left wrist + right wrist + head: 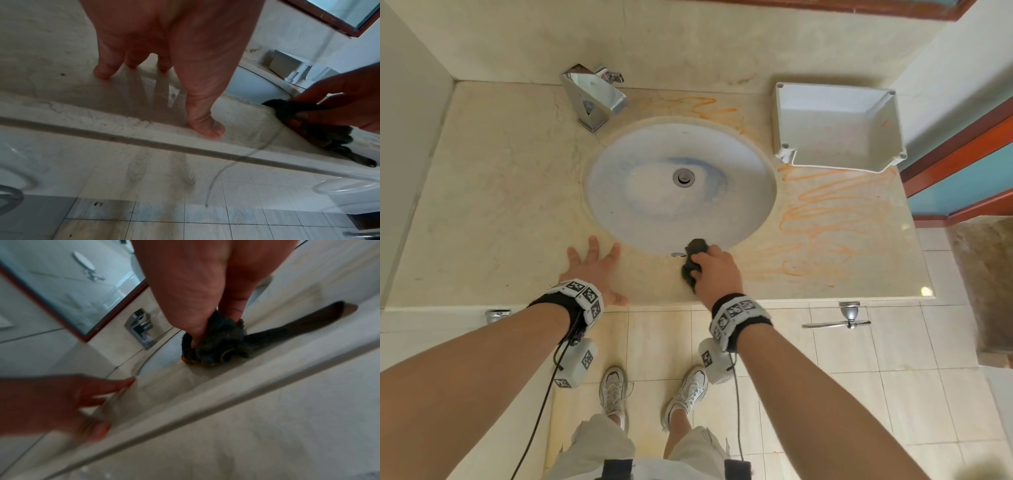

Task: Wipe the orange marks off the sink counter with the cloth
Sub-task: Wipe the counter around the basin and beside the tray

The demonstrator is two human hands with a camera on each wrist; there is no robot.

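Orange scribbled marks [828, 212] cover the beige stone counter [493, 192] to the right of the round white sink [681, 185], and more orange marks [709, 109] lie behind the sink. My right hand [717, 270] grips a bunched dark cloth [693, 260] [218, 344] [320, 120] and holds it on the counter at the sink's front rim. The cloth's underside shows orange stains in the right wrist view. My left hand [592, 267] [164, 68] rests flat on the counter left of the cloth, fingers spread and straight.
A chrome faucet [594, 96] stands behind the sink at the left. An empty white plastic tray [839, 126] sits at the counter's back right. A chrome towel hook [849, 317] sticks out below the counter's front edge. Walls close in the left and back.
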